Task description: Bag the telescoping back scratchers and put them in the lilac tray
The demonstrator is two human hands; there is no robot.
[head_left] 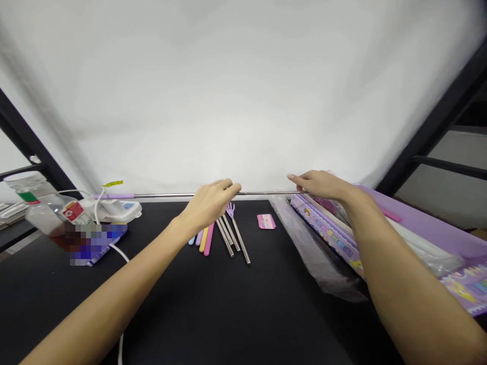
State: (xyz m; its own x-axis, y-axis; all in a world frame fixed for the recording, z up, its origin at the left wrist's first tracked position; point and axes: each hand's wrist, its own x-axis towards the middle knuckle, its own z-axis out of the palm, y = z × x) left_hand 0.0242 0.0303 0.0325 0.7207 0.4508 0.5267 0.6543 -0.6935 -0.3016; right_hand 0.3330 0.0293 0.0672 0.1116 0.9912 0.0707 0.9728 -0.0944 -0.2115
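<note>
A long thin metal rod with a purple handle at its left end runs level along the back of the black table. My left hand pinches the rod near its middle, fingers closed round it. My right hand is closed over the rod's right end, above a purple printed box. Below my left hand lie several pastel-handled metal sticks, one tipped with a small purple hand shape.
A small pink card lies right of the sticks. Clear plastic wrap drapes from the purple box. At the left stand a clear jar, a blurred package and a white power strip with a cable. Black frame posts flank the white backdrop.
</note>
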